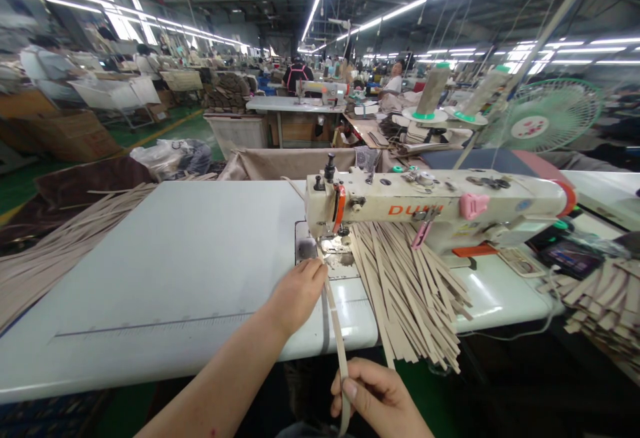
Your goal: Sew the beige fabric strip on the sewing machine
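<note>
A narrow beige fabric strip (336, 321) runs from under the sewing machine's (435, 201) needle area, over the table's front edge and down toward me. My left hand (303, 288) is closed on the strip close to the presser foot, its fingertips at the metal needle plate (345, 266). Lower down, in front of the table edge, my right hand (373, 395) pinches the same strip between thumb and fingers. To the right of the needle, a thick bundle of loose beige strips (410, 291) lies under the machine arm and hangs over the edge.
More strips (75, 238) hang off the table's left side. Another pile of strips (605, 298) lies at the far right. Thread cones (433, 91) and a green fan (545, 115) stand behind the machine. The white table (200, 251) carries a printed ruler line. People work farther back.
</note>
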Demonstrator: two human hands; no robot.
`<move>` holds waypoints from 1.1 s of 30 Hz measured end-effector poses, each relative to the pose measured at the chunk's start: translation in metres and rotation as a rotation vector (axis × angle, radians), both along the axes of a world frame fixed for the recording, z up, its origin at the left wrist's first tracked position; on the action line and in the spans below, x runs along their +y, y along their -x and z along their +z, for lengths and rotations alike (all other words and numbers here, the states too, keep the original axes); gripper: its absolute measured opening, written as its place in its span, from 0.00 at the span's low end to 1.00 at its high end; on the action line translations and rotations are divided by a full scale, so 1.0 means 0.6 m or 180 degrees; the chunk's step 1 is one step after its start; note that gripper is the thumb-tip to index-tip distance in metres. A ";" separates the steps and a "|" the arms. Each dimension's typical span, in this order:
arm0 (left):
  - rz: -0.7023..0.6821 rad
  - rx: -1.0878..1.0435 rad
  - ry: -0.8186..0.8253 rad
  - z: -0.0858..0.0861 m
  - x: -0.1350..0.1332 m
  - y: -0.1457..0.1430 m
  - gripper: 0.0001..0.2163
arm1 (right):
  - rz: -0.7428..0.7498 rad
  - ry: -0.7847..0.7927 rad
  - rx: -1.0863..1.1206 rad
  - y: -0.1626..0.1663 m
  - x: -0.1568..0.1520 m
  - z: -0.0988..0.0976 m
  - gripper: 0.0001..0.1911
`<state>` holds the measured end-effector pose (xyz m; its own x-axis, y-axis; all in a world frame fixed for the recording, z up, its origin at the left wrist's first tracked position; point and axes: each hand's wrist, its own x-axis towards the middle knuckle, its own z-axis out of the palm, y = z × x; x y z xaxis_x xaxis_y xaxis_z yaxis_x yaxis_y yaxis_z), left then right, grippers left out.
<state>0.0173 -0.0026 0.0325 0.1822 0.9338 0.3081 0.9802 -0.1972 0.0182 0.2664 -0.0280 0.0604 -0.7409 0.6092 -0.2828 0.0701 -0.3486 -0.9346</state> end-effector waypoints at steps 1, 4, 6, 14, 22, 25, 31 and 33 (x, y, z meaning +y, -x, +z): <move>-0.0002 -0.0013 -0.0006 -0.001 0.000 0.000 0.10 | 0.0017 0.0004 0.0013 0.000 0.000 0.000 0.21; 0.0032 -0.0056 -0.0073 -0.003 0.000 0.000 0.10 | 0.0049 -0.0028 0.0035 0.000 0.000 -0.005 0.21; 0.0047 -0.0071 -0.0112 -0.004 0.000 0.000 0.11 | 0.0061 -0.0056 0.0017 -0.001 0.002 -0.015 0.21; -0.0019 -0.0117 -0.0121 -0.004 0.000 0.002 0.11 | 0.0061 -0.0144 0.0040 -0.003 0.009 -0.053 0.24; 0.0015 -0.0455 -0.0156 -0.004 0.001 0.001 0.10 | 0.0142 0.0004 0.0077 -0.003 0.009 -0.039 0.22; 0.0018 -0.0433 -0.0129 -0.001 0.005 0.000 0.11 | 0.0192 -0.0057 0.0063 -0.003 0.010 -0.034 0.22; 0.0120 -0.0411 -0.0200 0.004 0.012 -0.004 0.12 | 0.0305 -0.0252 0.0054 -0.003 0.009 -0.036 0.22; 0.0135 -0.0438 -0.0221 0.001 0.013 -0.003 0.13 | 0.0341 -0.0229 0.0095 -0.002 0.010 -0.037 0.23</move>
<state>0.0192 0.0053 0.0334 0.0947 0.9153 0.3915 0.9768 -0.1612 0.1406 0.2678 -0.0223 0.0383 -0.8102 0.5441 -0.2180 0.0750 -0.2727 -0.9592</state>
